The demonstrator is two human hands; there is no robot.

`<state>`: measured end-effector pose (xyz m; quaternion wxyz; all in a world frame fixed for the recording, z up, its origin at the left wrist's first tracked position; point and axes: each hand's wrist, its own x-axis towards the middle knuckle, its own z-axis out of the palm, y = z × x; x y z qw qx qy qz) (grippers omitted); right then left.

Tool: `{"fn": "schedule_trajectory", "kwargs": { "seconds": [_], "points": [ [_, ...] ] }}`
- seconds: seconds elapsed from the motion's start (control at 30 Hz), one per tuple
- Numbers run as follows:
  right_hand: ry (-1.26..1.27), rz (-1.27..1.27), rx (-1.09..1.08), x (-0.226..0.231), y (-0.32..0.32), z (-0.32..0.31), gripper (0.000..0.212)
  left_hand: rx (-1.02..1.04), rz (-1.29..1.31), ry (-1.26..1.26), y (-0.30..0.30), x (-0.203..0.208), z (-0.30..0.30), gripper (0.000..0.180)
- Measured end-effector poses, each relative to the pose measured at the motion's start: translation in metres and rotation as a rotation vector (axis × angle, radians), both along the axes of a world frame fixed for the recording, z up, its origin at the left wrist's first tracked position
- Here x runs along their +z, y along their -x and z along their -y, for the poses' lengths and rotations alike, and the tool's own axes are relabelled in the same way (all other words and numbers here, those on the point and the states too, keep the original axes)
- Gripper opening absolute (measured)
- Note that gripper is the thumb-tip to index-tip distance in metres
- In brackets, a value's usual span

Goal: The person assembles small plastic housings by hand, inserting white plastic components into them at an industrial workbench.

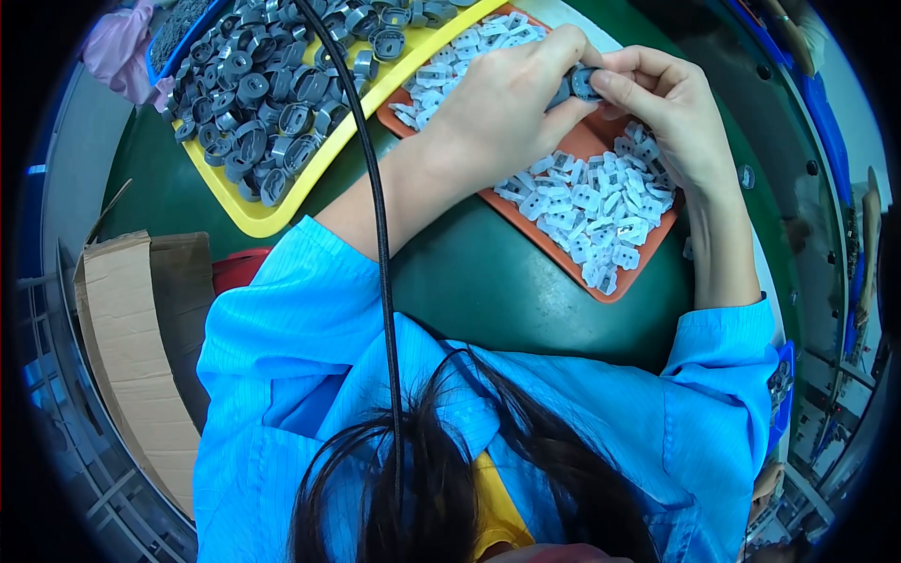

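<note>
Above the orange tray (pixel 589 141), both hands meet around a small grey plastic part (pixel 584 84). My left hand (pixel 511 103) is closed on it from the left, thumb below and fingers curled over. From the right, my right hand (pixel 671 108) pinches the same part between thumb and fingers. Fingers cover much of it, so its details are hidden. Small white plastic pieces (pixel 587 202) with holes lie heaped in the tray under the hands. To the left, a yellow tray (pixel 255 223) holds a pile of grey ring-like parts (pixel 282 89).
The trays stand on a green table (pixel 526 291). A black cable (pixel 380 235) hangs across the view over my left forearm. Left of me are an open cardboard box (pixel 131 347) and a red object (pixel 241 269). A blue bin (pixel 782 399) sits at my right elbow; pink cloth (pixel 122 52) lies far left.
</note>
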<state>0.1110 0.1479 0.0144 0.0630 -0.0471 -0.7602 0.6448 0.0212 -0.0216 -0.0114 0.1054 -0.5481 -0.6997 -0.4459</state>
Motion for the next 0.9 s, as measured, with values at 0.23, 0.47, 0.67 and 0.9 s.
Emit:
{"fn": "schedule_trajectory", "kwargs": {
  "seconds": [0.23, 0.47, 0.67, 0.9],
  "points": [
    [-0.182, 0.111, 0.148, 0.01, -0.002, 0.005, 0.016, -0.301, 0.034, 0.155, 0.018, 0.006, 0.008, 0.033],
    [-0.089, -0.166, -0.08, 0.001, 0.0, 0.017, 0.019, -0.202, 0.027, 0.005, 0.015, 0.009, 0.006, 0.033],
    [-0.37, -0.505, -0.194, -0.004, -0.001, 0.018, 0.018, -0.467, 1.306, -0.223, 0.012, 0.012, 0.003, 0.029],
    [-0.234, -0.44, -0.107, 0.001, 0.001, 0.026, 0.019, -0.496, 1.368, -0.263, 0.013, 0.01, 0.003, 0.021]
  ]
}}
